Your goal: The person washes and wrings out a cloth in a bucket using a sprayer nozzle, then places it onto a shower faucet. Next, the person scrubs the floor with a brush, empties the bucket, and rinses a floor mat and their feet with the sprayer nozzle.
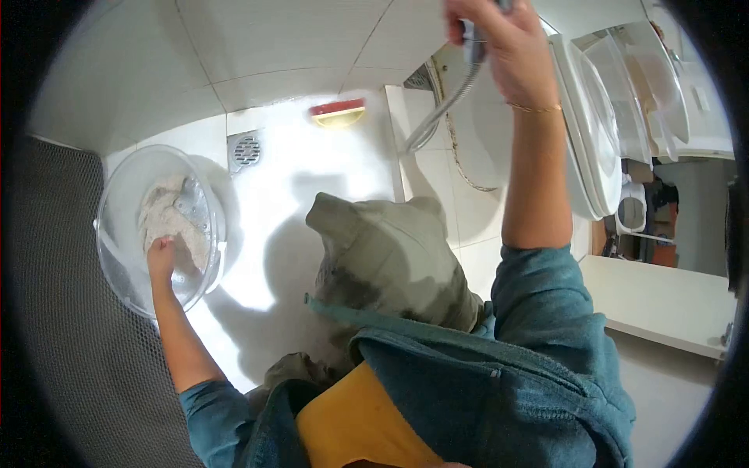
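Note:
My left hand (161, 253) reaches down into a clear plastic bucket (106, 234) on the left. Its fingers are closed on a wet, beige-grey cloth (166, 216) that lies bunched in the bucket. At the top of the view my right hand (511, 43) is wrapped around a shower handset (473, 43), whose upper end runs out of the frame. From the handset a grey metal hose (449, 101) curves down to the left. Whether water flows from the handset cannot be seen.
A square floor drain (245, 151) sits right of the bucket. Near the wall lies a blurred red and yellow half-round object (338, 114). A white toilet (597, 156) stands at the right, above an open white door panel (659, 300). Dark mesh (62, 288) covers the left side.

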The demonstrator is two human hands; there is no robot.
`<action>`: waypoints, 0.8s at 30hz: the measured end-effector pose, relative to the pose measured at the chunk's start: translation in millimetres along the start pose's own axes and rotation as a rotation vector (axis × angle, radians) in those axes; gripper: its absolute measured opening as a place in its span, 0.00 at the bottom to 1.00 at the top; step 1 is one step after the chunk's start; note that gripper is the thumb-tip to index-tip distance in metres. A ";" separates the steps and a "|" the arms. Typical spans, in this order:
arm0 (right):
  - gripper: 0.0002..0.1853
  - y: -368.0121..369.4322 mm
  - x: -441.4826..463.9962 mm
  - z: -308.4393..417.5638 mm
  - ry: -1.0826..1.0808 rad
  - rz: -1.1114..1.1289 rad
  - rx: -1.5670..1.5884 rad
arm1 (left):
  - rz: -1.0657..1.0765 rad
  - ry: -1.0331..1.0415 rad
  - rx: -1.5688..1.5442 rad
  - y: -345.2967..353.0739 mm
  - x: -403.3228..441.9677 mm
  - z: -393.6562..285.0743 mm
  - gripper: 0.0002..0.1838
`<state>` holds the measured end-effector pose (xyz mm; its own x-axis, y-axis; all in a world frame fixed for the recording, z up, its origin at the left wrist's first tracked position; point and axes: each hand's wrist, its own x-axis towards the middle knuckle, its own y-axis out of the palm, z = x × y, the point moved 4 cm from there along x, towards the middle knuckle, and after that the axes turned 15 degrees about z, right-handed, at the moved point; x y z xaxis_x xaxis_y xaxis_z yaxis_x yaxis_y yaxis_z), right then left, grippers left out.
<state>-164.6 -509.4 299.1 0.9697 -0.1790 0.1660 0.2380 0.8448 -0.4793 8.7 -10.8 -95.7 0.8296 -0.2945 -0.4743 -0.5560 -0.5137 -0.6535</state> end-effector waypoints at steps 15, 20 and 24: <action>0.11 -16.5 -58.9 -411.9 0.731 -0.002 -0.174 | 0.153 -0.073 0.150 -15.7 -51.6 -46.4 0.19; 0.12 10.2 -40.8 -436.2 0.920 0.032 -0.049 | 0.231 -0.173 0.314 -31.3 -44.3 -31.7 0.25; 0.16 8.4 -41.2 -436.3 0.834 -0.070 -0.196 | -0.112 -0.040 0.254 -29.1 -58.8 -64.5 0.29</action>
<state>-178.8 -714.9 -87.8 0.6572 -0.6047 -0.4500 0.2300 0.7294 -0.6443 -20.6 -30.6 -10.8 0.8868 -0.2122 -0.4105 -0.4600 -0.3213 -0.8278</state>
